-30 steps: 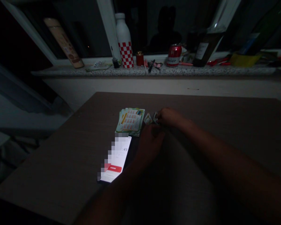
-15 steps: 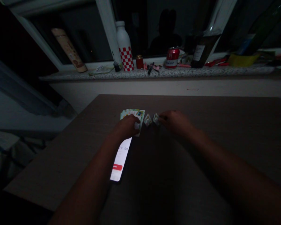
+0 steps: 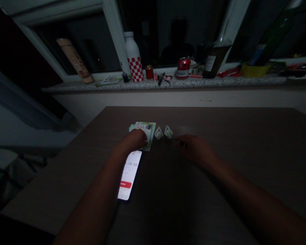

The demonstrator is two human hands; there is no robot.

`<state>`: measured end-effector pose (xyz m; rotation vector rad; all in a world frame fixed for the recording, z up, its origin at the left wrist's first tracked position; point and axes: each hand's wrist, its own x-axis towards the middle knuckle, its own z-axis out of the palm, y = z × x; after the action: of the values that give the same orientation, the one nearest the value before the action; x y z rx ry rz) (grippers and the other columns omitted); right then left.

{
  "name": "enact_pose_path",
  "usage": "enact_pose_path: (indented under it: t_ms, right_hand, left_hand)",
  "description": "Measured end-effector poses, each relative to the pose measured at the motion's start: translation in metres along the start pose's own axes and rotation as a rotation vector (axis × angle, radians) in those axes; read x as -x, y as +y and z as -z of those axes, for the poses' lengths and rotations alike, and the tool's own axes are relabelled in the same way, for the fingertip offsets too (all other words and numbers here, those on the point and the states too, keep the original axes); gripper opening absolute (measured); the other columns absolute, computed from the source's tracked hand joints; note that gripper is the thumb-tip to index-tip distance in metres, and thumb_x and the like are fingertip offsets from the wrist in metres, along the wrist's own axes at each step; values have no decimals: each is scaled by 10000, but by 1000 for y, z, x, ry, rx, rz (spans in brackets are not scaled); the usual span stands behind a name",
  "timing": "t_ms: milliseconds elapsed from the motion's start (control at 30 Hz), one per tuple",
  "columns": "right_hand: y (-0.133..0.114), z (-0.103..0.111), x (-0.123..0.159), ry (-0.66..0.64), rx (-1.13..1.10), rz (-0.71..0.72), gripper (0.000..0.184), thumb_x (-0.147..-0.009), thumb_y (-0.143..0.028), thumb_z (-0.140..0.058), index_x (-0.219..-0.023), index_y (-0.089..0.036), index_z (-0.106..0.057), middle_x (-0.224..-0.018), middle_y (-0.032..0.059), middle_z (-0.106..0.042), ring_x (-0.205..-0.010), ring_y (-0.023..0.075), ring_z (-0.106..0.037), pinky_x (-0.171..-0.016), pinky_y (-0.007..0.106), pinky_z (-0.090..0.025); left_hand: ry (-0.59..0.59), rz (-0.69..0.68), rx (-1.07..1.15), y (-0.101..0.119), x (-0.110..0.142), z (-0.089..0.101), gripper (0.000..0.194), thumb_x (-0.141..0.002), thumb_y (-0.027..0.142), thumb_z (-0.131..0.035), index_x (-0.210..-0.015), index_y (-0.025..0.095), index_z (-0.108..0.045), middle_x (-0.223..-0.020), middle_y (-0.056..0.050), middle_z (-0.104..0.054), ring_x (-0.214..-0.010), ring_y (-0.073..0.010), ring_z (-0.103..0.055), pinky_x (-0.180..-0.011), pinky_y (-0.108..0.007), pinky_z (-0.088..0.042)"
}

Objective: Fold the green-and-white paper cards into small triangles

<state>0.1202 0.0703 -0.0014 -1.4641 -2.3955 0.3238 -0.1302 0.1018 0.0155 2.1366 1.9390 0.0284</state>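
Head view: right hand (image 3: pixel 193 145) has withdrawn, fingers parted, seemingly empty, leaving folded papers (image 3: pixel 168 132) freestanding; left hand (image 3: pixel 134 139) over cards (image 3: pixel 151 128), grip indeterminable.

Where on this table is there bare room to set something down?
Bare tabletop lies right of the right hand, and between the left arm and the table's left edge. It is crowded in the middle: paper stack under the left hand, two folded papers beside the stack, phone nearer.
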Motion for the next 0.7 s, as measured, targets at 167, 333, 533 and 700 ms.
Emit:
enact_pose_path:
  t_ms: [167,333,533,700]
  right_hand:
    - [-1,-2,3,-11,-21,12,296,-894,-333,-481,-1087,-223,-676,-1025,78,-723,-852,227,-677,-705,294,-466]
    - [0,-3,7,-1,-28,2,289,-896,-328,-472,-1049,-210,-688,-1001,89,-725,-822,233,-679,-685,306,-468]
    - [-1,-1,12,9,-50,7,285,-891,-327,-481,-1047,-211,-689,-988,88,-730,-814,231,-676,-673,297,-459]
    - [1,0,14,18,-89,-2,274,-879,-313,-497,-1034,-203,-695,-973,90,-733,-808,230,-673,-679,298,-454]
  left_hand:
    - [-16,-52,14,-5,2,-3,340,-630,234,-741,-967,201,-712,-1073,-87,-700,-915,-224,-646,-739,-257,-462]
    - [-27,-62,25,-5,2,-3,169,-661,202,-679,-824,191,-719,-891,-65,-727,-797,-190,-642,-702,-246,-448]
    - [21,-50,9,1,8,2,130,-713,189,-578,-667,176,-700,-702,-56,-705,-667,-163,-615,-645,-243,-417]
    - [133,-26,-9,2,10,4,192,-736,229,-554,-601,173,-678,-627,-51,-673,-605,-169,-604,-589,-256,-384]
